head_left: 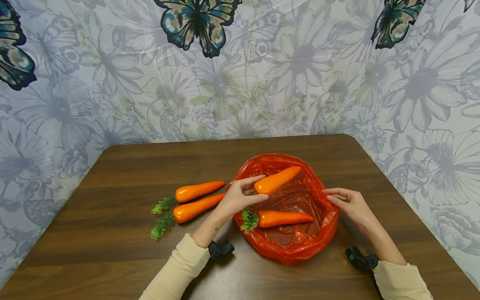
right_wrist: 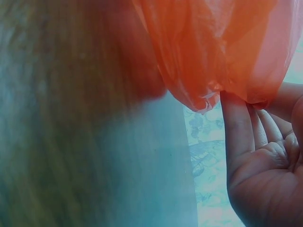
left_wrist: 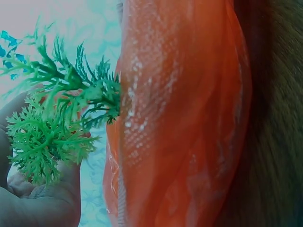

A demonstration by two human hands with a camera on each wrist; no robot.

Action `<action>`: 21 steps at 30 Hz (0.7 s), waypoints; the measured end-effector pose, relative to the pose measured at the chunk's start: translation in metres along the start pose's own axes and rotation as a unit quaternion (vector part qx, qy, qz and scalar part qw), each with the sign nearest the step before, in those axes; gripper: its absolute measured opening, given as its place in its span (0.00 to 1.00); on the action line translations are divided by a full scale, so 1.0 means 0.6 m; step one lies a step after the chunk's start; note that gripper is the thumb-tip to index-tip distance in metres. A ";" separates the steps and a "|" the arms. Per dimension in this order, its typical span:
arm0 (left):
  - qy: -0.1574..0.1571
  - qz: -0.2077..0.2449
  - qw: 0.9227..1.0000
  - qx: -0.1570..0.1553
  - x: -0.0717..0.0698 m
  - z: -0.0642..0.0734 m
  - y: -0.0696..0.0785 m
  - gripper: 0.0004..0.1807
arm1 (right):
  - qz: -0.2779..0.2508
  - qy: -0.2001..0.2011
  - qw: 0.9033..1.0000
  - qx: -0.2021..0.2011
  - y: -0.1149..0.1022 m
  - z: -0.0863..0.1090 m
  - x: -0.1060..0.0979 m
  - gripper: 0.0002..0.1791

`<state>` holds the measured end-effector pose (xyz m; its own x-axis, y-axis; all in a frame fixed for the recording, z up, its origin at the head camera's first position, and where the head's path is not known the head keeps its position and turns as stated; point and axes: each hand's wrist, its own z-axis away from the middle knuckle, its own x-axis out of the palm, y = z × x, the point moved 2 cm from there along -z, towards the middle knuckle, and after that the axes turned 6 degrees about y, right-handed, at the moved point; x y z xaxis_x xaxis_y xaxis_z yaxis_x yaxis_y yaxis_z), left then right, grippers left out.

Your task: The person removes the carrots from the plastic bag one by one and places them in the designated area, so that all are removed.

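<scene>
From the head view, I see the left hand (head_left: 240,196) pinching a fat orange carrot (head_left: 276,181) above the open red plastic bag (head_left: 325,239), where one carrot (head_left: 286,218) already lies inside, while two more carrots (head_left: 198,191) lie side by side on the brown wooden table (head_left: 93,241), and the right hand (head_left: 352,204) pinches the bag's edge. In the left wrist view, feathery green leaves (left_wrist: 47,137) show in front of the left hand, beside the bag. In the right wrist view, the right thumb and pointing finger nip the bag's thin red plastic.

Bag (head_left: 275,252) on table (head_left: 112,246); one carrot (head_left: 285,218) inside, another carrot (head_left: 276,181) over it; two carrots (head_left: 198,191) left of bag.
</scene>
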<state>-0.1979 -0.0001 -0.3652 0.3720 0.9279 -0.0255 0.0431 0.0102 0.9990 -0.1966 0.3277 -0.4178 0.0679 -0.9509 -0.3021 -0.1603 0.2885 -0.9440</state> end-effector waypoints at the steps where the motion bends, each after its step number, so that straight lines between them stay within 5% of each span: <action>1: 0.005 -0.002 1.000 -0.002 0.000 0.000 0.000 0.31 | 0.002 0.001 1.000 0.000 0.000 0.000 0.000 0.19; 21: 0.033 0.026 0.998 0.041 0.027 -0.006 -0.017 0.30 | 0.014 0.005 1.000 0.014 -0.007 0.002 0.003 0.21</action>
<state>-0.1956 0.0160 -0.3755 0.3144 0.9488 0.0319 0.1013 -0.0670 0.9926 -0.1946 0.3248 -0.4146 0.0545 -0.9433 -0.3275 -0.1353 0.3179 -0.9384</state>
